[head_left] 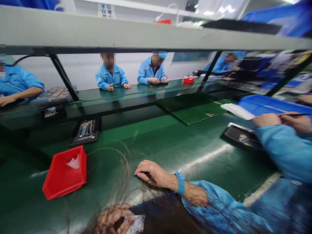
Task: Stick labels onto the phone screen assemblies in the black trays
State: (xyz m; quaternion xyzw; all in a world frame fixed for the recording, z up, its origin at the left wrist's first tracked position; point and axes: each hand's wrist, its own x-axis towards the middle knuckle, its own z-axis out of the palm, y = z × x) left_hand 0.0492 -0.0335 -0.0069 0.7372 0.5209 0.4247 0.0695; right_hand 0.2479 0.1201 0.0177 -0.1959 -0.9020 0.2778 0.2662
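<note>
Right hand (152, 174) flat on green tabletop (170, 146), fingers pressed over small dark part. Left hand (113, 219) low, fingers curled around clear-wrapped piece. Mid-handling; next likely needs careful lift. Red bin (64, 174) near.

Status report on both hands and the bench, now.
Right hand flat, fingers down on a dark part on the green bench. Left hand at frame bottom, grip unclear. Red bin stands apart; co-worker's sleeve alongside.

Right hand (152, 174) palm-down, fingers (141, 170) curled, wrist banded — left hand (113, 219) low, blurred, fingers bent
</note>
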